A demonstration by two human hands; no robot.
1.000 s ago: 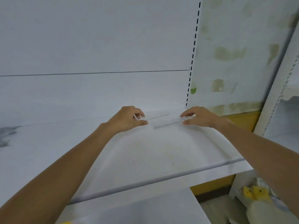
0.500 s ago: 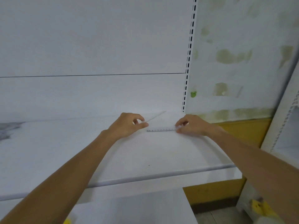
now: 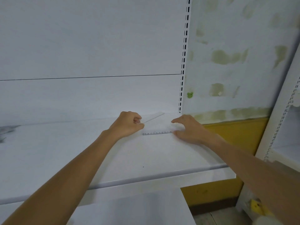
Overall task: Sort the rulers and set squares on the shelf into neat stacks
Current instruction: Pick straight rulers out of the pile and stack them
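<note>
A clear plastic ruler [image 3: 156, 133] lies flat on the white shelf [image 3: 81, 151], its printed scale running left to right. My right hand [image 3: 190, 129] holds its right end between thumb and fingers. A second clear piece [image 3: 154, 117], faint and hard to make out, slants up from my left hand [image 3: 128, 125] toward the shelf's back corner. My left hand is curled and pinches the near end of that piece. Both hands sit close together near the back right of the shelf.
The shelf's back panel [image 3: 89, 46] rises right behind the hands, with a slotted upright [image 3: 184, 54] at its right end. A stained wall [image 3: 235, 62] and another white shelf unit [image 3: 289, 127] stand to the right. The shelf's front lip [image 3: 146, 177] runs below my forearms.
The scaled ruler has turned from a slant to lie level, left to right, and sits a little nearer me. My right hand has moved with its end. My left hand keeps its pinch.
</note>
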